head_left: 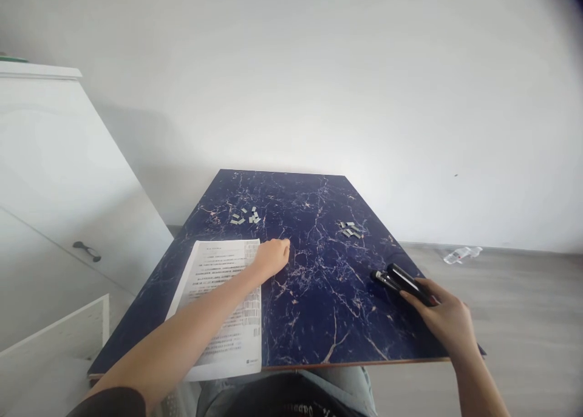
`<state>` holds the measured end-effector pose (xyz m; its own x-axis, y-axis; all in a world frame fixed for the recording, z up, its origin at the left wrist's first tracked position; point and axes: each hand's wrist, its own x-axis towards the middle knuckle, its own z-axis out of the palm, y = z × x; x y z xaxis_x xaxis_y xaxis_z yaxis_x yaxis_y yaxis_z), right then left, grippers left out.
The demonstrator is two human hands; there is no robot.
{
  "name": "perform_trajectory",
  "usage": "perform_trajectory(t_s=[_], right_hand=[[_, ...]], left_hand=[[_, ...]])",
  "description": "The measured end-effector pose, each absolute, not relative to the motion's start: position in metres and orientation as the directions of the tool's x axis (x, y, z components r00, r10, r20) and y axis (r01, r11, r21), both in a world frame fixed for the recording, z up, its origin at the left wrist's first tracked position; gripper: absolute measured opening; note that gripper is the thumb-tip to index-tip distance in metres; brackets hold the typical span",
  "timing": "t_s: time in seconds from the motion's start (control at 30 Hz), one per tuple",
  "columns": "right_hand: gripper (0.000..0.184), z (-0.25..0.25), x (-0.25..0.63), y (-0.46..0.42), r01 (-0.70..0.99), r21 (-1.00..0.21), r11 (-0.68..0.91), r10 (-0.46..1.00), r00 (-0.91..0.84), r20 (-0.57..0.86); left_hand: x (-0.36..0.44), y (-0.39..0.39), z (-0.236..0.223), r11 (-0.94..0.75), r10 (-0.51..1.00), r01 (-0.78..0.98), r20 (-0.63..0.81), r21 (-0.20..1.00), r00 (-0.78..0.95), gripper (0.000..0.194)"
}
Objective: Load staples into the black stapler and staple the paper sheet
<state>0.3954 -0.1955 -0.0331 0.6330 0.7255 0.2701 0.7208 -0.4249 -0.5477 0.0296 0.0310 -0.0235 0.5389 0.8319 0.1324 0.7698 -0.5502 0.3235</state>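
A black stapler [403, 282] with a bright metal rail lies at the right side of the blue table. My right hand [449, 317] is closed round its rear end, thumb on the near side, and its front points away to the left. Over the upper right corner of a printed sheet of paper [218, 320] rests my left hand [274, 256], its fingers curled in. Whatever those fingers may hold is hidden. Small silver strips that look like staples lie beyond my hands in two loose groups, one on the left [252, 216] and one on the right [350, 229].
The dark blue marbled table [296, 192] stands against a white wall. To the left is a white cabinet [54, 162] with a dark handle. A clear plastic bottle or wrapper [462, 255] lies on the grey floor at the right.
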Motion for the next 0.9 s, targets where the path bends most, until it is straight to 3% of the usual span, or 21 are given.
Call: perform_trajectory(t_s=[0.17, 0.27, 0.33, 0.43, 0.47, 0.5, 0.6, 0.7, 0.77, 0.9], right_hand=[[0.055, -0.034, 0.397, -0.195, 0.726, -0.555, -0.405, 0.768, 0.6, 0.223], [0.066, -0.026, 0.395, -0.196, 0.702, -0.619, -0.353, 0.789, 0.578, 0.207], [0.068, -0.013, 0.384, -0.195, 0.7, -0.657, -0.28, 0.711, 0.611, 0.347], [0.033, 0.017, 0.349, -0.185, 0.793, -0.585, -0.172, 0.498, 0.582, 0.643], [0.032, 0.027, 0.334, -0.179, 0.826, -0.547, -0.136, 0.477, 0.538, 0.695], [0.033, 0.036, 0.318, -0.171, 0.851, -0.519, -0.084, 0.575, 0.467, 0.672], [0.029, 0.048, 0.269, -0.135, 0.887, -0.455, 0.079, 0.892, 0.142, 0.43], [0.022, 0.039, 0.228, -0.087, 0.915, -0.367, 0.167, 0.971, -0.089, 0.22], [0.021, 0.027, 0.208, -0.054, 0.943, -0.304, 0.137, 0.988, -0.107, 0.116], [0.018, 0.005, 0.184, -0.005, 0.977, -0.191, -0.091, 0.996, 0.088, -0.022]], left_hand=[[0.029, 0.031, -0.022, -0.554, 0.829, 0.767, 0.136, 0.324, 0.542, 0.029], [0.029, 0.031, -0.022, -0.547, 0.833, 0.76, 0.14, 0.351, 0.535, 0.027], [0.03, 0.031, -0.022, -0.539, 0.838, 0.759, 0.135, 0.365, 0.529, 0.027], [0.03, 0.031, -0.024, -0.535, 0.84, 0.764, 0.134, 0.362, 0.525, 0.027], [0.03, 0.032, -0.024, -0.534, 0.841, 0.763, 0.137, 0.363, 0.524, 0.027], [0.03, 0.032, -0.025, -0.535, 0.84, 0.76, 0.141, 0.369, 0.523, 0.026], [0.029, 0.032, -0.025, -0.536, 0.84, 0.745, 0.158, 0.398, 0.52, 0.026], [0.027, 0.032, -0.024, -0.526, 0.846, 0.738, 0.168, 0.423, 0.507, 0.028], [0.027, 0.032, -0.023, -0.523, 0.848, 0.743, 0.164, 0.418, 0.505, 0.027], [0.027, 0.034, -0.024, -0.531, 0.843, 0.756, 0.154, 0.382, 0.515, 0.024]])
